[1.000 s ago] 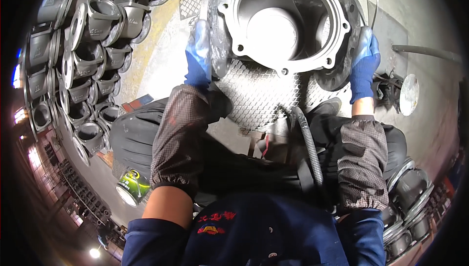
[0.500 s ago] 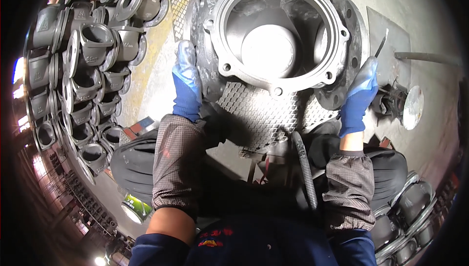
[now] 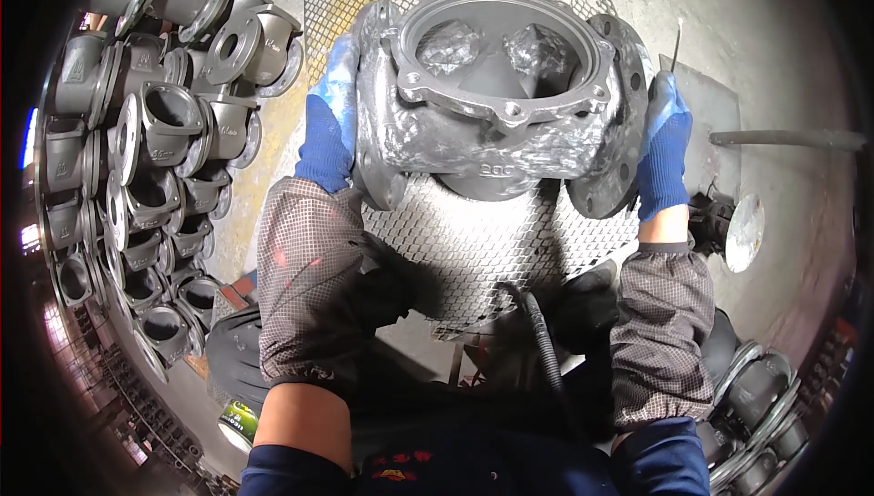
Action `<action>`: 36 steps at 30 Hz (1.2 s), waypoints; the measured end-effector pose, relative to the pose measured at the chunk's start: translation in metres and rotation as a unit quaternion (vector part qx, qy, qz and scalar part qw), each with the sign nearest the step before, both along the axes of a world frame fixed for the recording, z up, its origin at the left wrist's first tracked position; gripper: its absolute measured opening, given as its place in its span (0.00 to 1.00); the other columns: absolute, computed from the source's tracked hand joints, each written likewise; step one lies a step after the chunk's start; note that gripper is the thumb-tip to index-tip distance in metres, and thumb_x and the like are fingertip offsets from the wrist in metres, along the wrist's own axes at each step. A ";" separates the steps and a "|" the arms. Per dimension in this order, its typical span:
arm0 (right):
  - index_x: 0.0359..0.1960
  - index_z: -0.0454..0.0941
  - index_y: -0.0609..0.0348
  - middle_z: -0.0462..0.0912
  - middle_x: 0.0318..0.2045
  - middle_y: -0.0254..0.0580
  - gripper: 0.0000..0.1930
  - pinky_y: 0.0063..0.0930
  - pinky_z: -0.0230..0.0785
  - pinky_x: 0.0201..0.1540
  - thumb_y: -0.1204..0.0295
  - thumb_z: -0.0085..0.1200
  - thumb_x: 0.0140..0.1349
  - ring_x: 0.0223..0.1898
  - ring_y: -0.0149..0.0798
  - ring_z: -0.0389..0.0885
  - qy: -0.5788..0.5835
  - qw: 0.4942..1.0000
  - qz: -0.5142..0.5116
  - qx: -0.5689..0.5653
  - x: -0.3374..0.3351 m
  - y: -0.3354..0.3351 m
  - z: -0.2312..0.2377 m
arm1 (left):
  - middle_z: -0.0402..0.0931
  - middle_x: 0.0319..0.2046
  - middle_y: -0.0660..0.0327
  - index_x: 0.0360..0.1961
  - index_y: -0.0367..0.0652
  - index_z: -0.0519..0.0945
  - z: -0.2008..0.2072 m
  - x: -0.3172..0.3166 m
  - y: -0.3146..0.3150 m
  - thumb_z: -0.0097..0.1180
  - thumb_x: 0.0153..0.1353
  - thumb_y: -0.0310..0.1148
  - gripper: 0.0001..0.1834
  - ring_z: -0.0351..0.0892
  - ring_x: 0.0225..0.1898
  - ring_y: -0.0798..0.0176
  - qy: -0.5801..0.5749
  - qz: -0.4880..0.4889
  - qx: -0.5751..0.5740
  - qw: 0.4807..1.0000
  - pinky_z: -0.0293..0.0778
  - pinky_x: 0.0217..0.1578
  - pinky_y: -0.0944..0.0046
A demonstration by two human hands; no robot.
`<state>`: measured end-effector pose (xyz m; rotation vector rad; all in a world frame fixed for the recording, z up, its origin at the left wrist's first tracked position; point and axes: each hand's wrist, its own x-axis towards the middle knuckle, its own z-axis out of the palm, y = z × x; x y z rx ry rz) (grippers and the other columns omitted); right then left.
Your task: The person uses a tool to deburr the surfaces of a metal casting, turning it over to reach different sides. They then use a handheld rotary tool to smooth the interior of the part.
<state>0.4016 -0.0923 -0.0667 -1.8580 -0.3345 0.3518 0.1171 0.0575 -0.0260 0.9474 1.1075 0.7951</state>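
A large grey cast-metal valve body (image 3: 546,150) is tilted over the mesh grating, its round bolt-holed opening at the top and a flange on each side. My left hand (image 3: 335,114), in a blue glove, grips the outer side of the left flange (image 3: 375,109); its fingertips are partly hidden. My right hand (image 3: 666,136), also gloved in blue, is closed against the right flange (image 3: 628,118). A thin dark rod (image 3: 676,45) sticks up out of that hand. What kind of tool it is cannot be made out.
Stacks of similar grey valve castings (image 3: 164,123) stand on the left, and more castings (image 3: 756,396) lie at lower right. A ribbed hose (image 3: 543,346) rises between my knees. Beyond my right hand are a metal plate (image 3: 710,100) and a bar (image 3: 783,138). A green can (image 3: 238,423) stands at lower left.
The valve body has tipped, so its opening looks narrower and its near wall now shows. Both hands have turned with it, and my left hand sits a little higher against the flange.
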 end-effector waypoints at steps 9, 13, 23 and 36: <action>0.41 0.75 0.70 0.79 0.37 0.52 0.20 0.31 0.63 0.46 0.63 0.37 0.63 0.40 0.43 0.76 -0.168 0.984 0.060 -0.014 -0.024 -0.048 -0.027 | 0.70 0.49 0.56 0.58 0.42 0.65 -0.024 -0.028 0.001 0.38 0.67 0.40 0.21 0.72 0.47 0.63 0.094 -0.162 0.397 0.899 0.71 0.47 0.65; 0.43 0.75 0.64 0.78 0.36 0.37 0.19 0.24 0.66 0.42 0.62 0.38 0.63 0.36 0.31 0.74 0.115 0.986 0.073 0.095 -0.028 -0.075 -0.053 | 0.60 0.59 0.57 0.63 0.40 0.57 -0.023 -0.019 -0.070 0.37 0.66 0.50 0.31 0.61 0.59 0.61 -0.158 0.039 -0.006 0.987 0.58 0.59 0.61; 0.43 0.76 0.68 0.80 0.36 0.39 0.17 0.24 0.66 0.43 0.66 0.41 0.62 0.35 0.34 0.76 0.243 0.949 0.006 0.199 -0.057 -0.095 -0.053 | 0.67 0.53 0.59 0.58 0.36 0.64 -0.100 -0.072 -0.080 0.40 0.67 0.46 0.27 0.66 0.53 0.67 -0.124 0.123 0.065 0.982 0.61 0.56 0.66; 0.43 0.76 0.67 0.78 0.41 0.60 0.26 0.36 0.64 0.49 0.54 0.38 0.59 0.45 0.54 0.76 0.206 0.963 0.014 -0.172 -0.095 -0.126 0.007 | 0.70 0.52 0.58 0.56 0.43 0.68 -0.005 -0.083 -0.131 0.39 0.63 0.55 0.30 0.72 0.49 0.58 -0.047 0.056 -0.081 0.994 0.68 0.51 0.59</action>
